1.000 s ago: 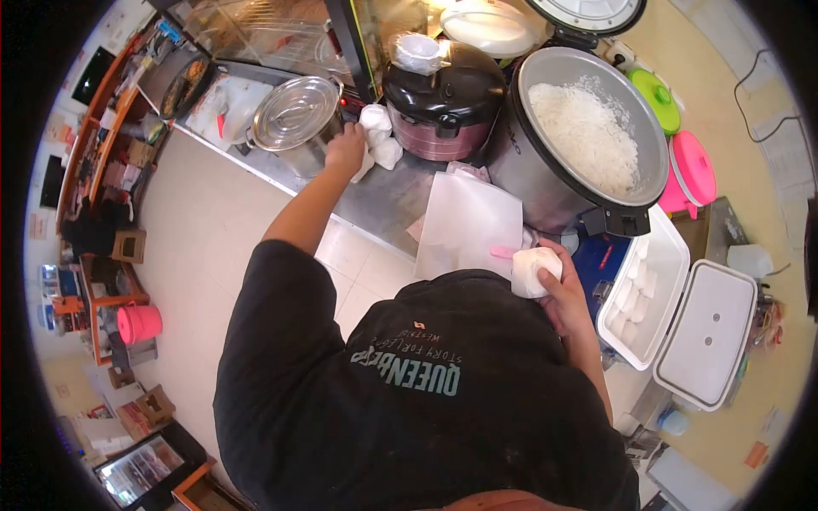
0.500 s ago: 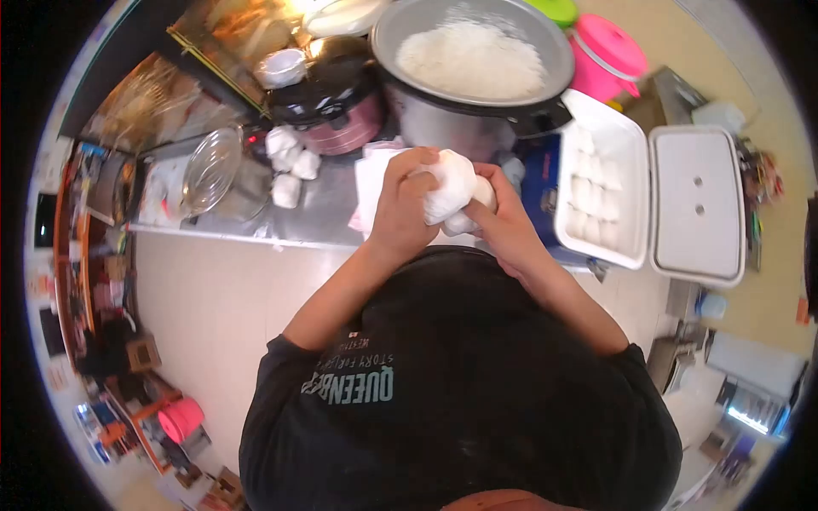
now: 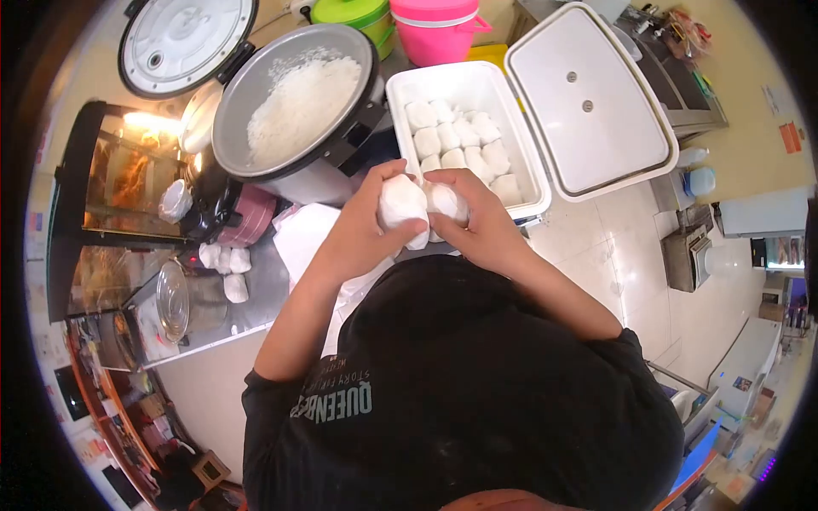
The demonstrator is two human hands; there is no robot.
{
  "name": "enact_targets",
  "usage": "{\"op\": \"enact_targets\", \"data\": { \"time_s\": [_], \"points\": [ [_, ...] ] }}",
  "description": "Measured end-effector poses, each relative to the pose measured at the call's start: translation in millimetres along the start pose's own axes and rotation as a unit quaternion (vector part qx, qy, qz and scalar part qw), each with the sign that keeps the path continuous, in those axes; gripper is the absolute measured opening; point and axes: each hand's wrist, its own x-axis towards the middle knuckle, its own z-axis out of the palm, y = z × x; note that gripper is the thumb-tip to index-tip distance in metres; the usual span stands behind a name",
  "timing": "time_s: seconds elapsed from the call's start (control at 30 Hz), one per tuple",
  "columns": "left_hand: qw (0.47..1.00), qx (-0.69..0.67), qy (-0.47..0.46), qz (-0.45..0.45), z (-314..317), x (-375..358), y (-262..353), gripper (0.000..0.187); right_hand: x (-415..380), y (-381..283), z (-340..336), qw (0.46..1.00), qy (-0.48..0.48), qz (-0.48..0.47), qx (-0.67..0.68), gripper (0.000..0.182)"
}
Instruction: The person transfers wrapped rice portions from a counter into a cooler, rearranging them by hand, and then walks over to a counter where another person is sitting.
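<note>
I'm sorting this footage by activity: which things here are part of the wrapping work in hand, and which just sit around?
In use: left hand, right hand, white wrapped bundle, white box of bundles, rice cooker.

Lying about: pink bucket, green lid, pressure cooker, steel pot.

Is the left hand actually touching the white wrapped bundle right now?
Touching. The head view shows the left hand closed around the white wrapped bundle, thumb pressed across its lower edge.
</note>
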Motion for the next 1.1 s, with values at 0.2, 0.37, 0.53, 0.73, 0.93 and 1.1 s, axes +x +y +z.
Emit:
{"op": "enact_targets", "data": {
  "time_s": [0.2, 0.37, 0.53, 0.73, 0.93, 1.1],
  "points": [
    [0.994, 0.079, 0.03, 0.072, 34, 58, 15, 0.074, -12, 15, -46, 0.995, 0.092, 0.035, -0.007, 0.046],
    [0.957, 0.142, 0.105, 0.229, 42, 171, -12, 0.064, 2, 21, -99, 0.97, 0.171, 0.001, -0.171, 0.05],
    [0.939, 0.234, -0.014, 0.252, 60, 266, -85, 0.053, 44, 22, -125, 0.955, 0.23, -0.034, -0.185, 0.048],
    [0.903, 0.332, -0.078, 0.261, 53, 285, -88, 0.054, 103, 55, -101, 0.933, 0.282, -0.09, -0.205, 0.048],
    [0.787, 0.568, -0.159, 0.184, 44, 281, -84, 0.049, 146, 113, -66, 0.931, 0.22, -0.089, -0.276, 0.043],
    [0.823, 0.502, -0.14, 0.226, 31, 274, -102, 0.046, 149, 142, -60, 0.901, 0.176, -0.099, -0.384, 0.043]
  ]
}}
